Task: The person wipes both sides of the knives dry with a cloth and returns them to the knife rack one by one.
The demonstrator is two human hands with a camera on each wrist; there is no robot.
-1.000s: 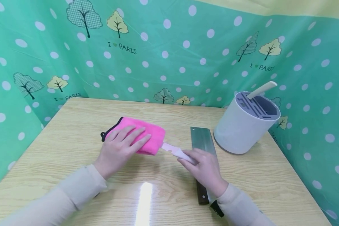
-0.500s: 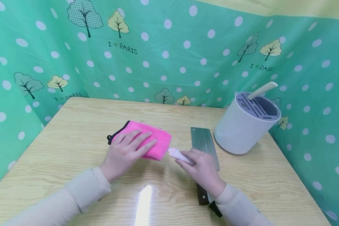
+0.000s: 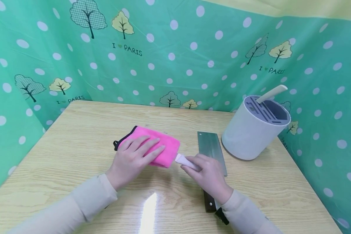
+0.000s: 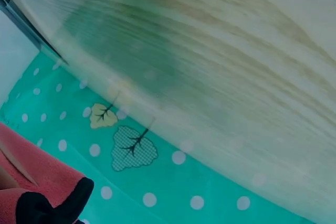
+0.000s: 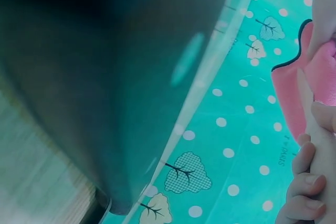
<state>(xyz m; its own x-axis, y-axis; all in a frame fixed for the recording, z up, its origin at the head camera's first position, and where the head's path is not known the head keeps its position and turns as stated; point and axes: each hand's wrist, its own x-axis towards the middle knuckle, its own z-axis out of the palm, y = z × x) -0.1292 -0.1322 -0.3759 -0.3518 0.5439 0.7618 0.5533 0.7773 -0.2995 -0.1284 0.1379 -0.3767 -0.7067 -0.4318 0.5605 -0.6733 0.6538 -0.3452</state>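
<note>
My left hand (image 3: 134, 159) lies over a folded pink cloth (image 3: 168, 148) with a black edge and loop, holding it round a knife's blade. The thumb is out of sight under the cloth. With my right hand (image 3: 209, 172) I grip the knife's white handle (image 3: 188, 162). Only a short stretch next to the handle shows in the head view, where the cloth covers the blade. In the right wrist view the pale knife (image 5: 310, 114) runs up against the cloth (image 5: 286, 93). A corner of the cloth (image 4: 58, 182) appears in the left wrist view.
A cleaver (image 3: 211, 146) with a dark handle lies flat on the wooden table (image 3: 76, 136), partly under my right hand and forearm. Behind it, at the right, stands a white round knife block (image 3: 245, 135) with one pale handle (image 3: 272, 93) sticking out. A green dotted curtain (image 3: 169, 71) encloses the table.
My left hand and the cloth have slid right along the blade towards the handle, covering the part that showed before. The right hand keeps its grip and has barely moved.
</note>
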